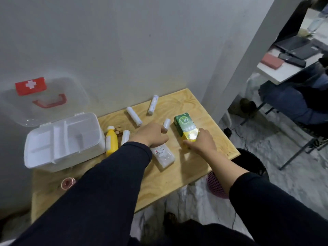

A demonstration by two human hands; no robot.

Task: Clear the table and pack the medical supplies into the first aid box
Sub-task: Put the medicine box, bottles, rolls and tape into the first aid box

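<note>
The white first aid box (44, 157) stands open at the table's left, its clear lid (74, 96) with red cross and handle leaning on the wall. My left hand (150, 134) is closed on a small white bandage roll (166, 124) at mid table. My right hand (201, 142) grips the near end of a green and yellow OB Herbal carton (184, 126). Two white rolls (134, 116) (153, 104) lie farther back. A yellow bottle (111, 141) and another roll (125, 136) lie beside the box. A clear pack (164, 157) lies under my left wrist.
The wooden table (186, 171) is small, with its right edge close to my right hand. A pink tape roll (67, 183) sits near the front left. A black bin (252, 162) and a pink basket (215, 185) stand on the floor to the right. A seated person (292, 102) is beyond.
</note>
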